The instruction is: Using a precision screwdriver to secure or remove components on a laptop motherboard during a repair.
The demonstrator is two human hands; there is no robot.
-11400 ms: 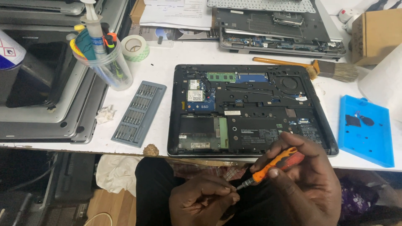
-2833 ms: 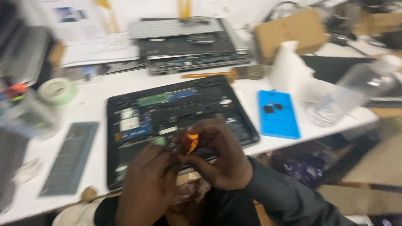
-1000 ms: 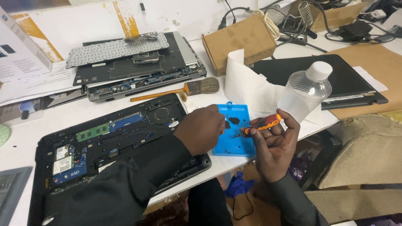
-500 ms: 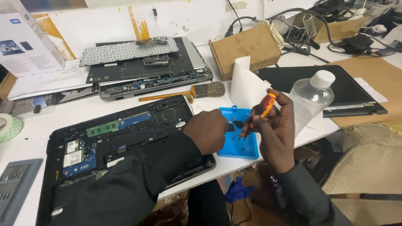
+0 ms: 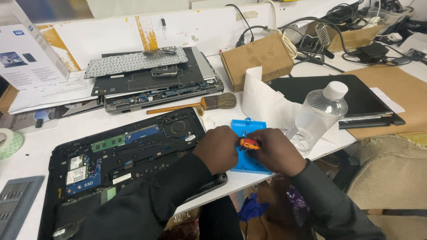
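My right hand [image 5: 278,152] is closed around a small orange screwdriver [image 5: 249,143], held low over a blue plastic parts tray [image 5: 247,127] at the table's front edge. My left hand [image 5: 218,149] rests knuckles-up against the tray's left side. Its curled fingers meet the screwdriver's end, and what they pinch is hidden. To the left lies an open black laptop base [image 5: 133,151], with its green memory stick, fan and boards exposed. My left forearm in a dark sleeve crosses its front corner.
A clear plastic bottle [image 5: 319,116] and a white paper roll [image 5: 262,100] stand right of the tray. A brush [image 5: 195,105], a dismantled laptop with a loose keyboard [image 5: 138,62], a cardboard box [image 5: 258,58], a closed black laptop [image 5: 356,100] and a grey bit case [image 5: 15,206] are around.
My hands left the open laptop and went right to the blue tray. In the last half second the screwdriver came down from upright to low over the tray, and both hands closed together.
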